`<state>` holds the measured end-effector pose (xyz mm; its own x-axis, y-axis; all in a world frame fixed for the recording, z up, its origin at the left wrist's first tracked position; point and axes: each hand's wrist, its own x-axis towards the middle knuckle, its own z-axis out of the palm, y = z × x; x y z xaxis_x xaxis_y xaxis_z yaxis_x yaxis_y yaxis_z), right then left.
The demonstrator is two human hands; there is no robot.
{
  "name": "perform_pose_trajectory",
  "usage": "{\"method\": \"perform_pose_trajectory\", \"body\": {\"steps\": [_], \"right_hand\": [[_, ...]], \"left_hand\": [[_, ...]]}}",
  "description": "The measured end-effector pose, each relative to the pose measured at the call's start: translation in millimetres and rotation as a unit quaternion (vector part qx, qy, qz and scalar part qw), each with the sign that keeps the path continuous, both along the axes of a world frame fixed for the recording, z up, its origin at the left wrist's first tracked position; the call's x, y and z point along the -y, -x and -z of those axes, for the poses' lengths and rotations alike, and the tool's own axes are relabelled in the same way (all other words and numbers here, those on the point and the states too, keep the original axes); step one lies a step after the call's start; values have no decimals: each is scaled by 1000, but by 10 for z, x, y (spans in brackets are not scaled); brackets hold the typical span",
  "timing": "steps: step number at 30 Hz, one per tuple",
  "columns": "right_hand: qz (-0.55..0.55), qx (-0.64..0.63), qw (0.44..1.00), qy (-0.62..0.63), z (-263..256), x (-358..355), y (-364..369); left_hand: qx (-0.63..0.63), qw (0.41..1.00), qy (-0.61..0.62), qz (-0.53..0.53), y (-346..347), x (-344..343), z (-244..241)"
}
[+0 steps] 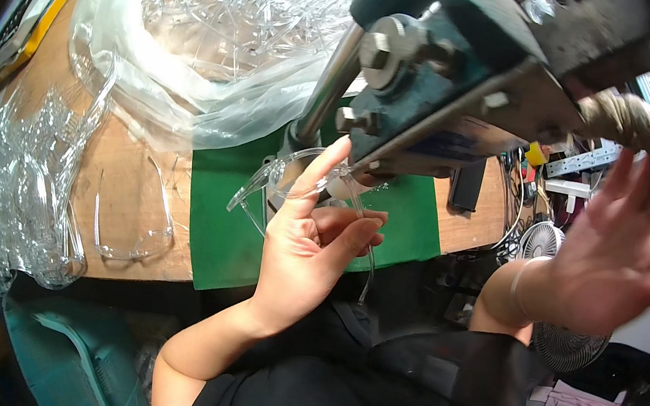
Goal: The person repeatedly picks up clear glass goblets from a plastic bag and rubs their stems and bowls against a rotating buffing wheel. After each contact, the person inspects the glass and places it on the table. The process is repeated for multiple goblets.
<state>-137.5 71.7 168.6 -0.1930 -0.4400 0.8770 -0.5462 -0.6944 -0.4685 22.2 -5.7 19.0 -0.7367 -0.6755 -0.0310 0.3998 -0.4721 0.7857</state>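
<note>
My left hand [300, 249] grips a clear plastic eyeglass frame [301, 160], a temple between thumb and fingers and the index finger extended over the front. The frame is at the lower end of a dark green hand press [406, 97] with large bolts; the press head hides part of it. My right hand [613, 259] is raised at the right, palm visible and fingers spread, slightly blurred. Its fingertips are at the wrapped lever handle [649, 125]; whether they touch it I cannot tell. Beneath the press lies a green mat [220, 251].
A lined container [191, 99] of clear plastic pieces stands behind. At the left are a pile of clear frames [24, 194] and a single clear frame [134, 252] on the wooden table [122, 152]. A black object [465, 187], cables and a small fan [542, 239] are at right.
</note>
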Motion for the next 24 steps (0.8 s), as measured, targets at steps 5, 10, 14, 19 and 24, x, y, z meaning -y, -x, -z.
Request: {"method": "perform_pose_trajectory", "body": {"steps": [5,10,14,19,24], "right_hand": [[150,-160,899,-379,1528,-107,70],[189,-238,837,-456,2440,-222,143],[199,-291,803,-480,2496,-284,44],[240,-155,848,-446,2339,-188,219],[200,-57,852,-480,2763,-225,226]], "left_hand": [[38,990,112,-79,-105,-3,125],[9,974,182,-134,-298,72,230],[-62,974,176,-124,-378,110,305],[-107,990,-70,-65,-531,185,193],[-61,991,-90,-72,-468,92,74]]}}
